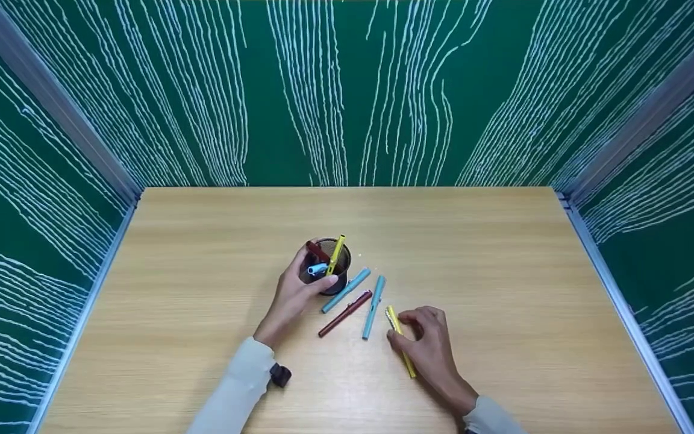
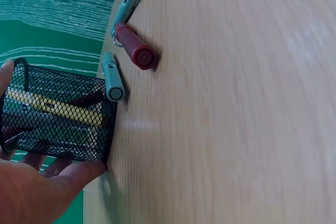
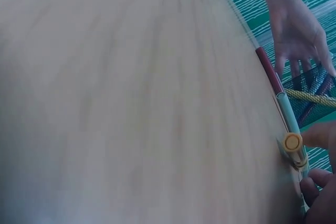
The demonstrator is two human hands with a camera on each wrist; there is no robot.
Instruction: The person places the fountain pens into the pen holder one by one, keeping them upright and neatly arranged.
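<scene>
My left hand grips a black mesh pen cup from its left side, thumb across the near side. Inside the cup stand a yellow pen, a dark red pen and a light blue pen. My right hand pinches another yellow pen near its clip end, with thumb and index finger on either side. That pen lies close over the table, its cap end facing the right wrist camera.
Between cup and right hand, two teal pens and a dark red pen lie on the wooden table. Green panels with white wavy lines enclose the back and sides, along metal edge rails.
</scene>
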